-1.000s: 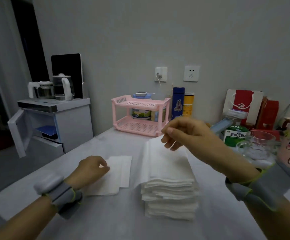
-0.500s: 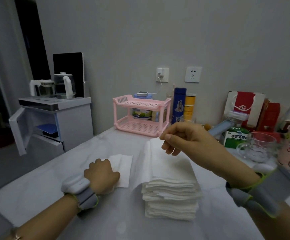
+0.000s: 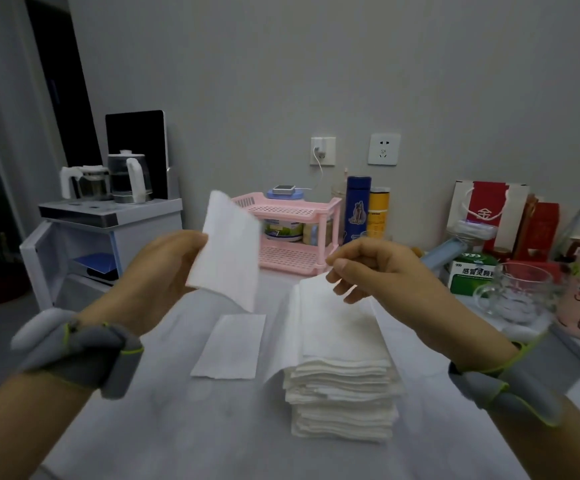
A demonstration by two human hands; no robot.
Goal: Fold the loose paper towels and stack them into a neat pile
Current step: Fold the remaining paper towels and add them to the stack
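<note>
In the head view, your left hand [image 3: 156, 271] has lifted a folded towel [image 3: 227, 247] off the desk [image 3: 163, 431] and holds it up. A flat towel [image 3: 229, 348] lies beside the pile [image 3: 344, 393]. Your right hand [image 3: 371, 268] still pinches the top sheet [image 3: 337, 317], maybe the next one to fold. Your left fingers hide behind the towel
</note>
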